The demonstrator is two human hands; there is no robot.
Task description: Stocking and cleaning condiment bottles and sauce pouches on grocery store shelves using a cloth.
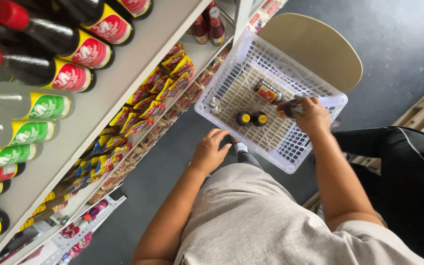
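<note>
In the head view, the right hand (312,115) is grasping a dark bottle (290,107) over the white basket (276,147), beside a lying brown bottle with red label (267,91). The left hand (209,149) is hanging released near the basket's edge.

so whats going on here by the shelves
A person stands beside a stocked shelf and looks down into a white plastic basket that rests on a round stool. Their right hand grips a small dark bottle inside the basket. Their left hand hovers near the basket's near rim, holding nothing. Two yellow-capped bottles stand upright in the basket, and another bottle lies on its side. A second person in dark trousers is at the right.
</note>
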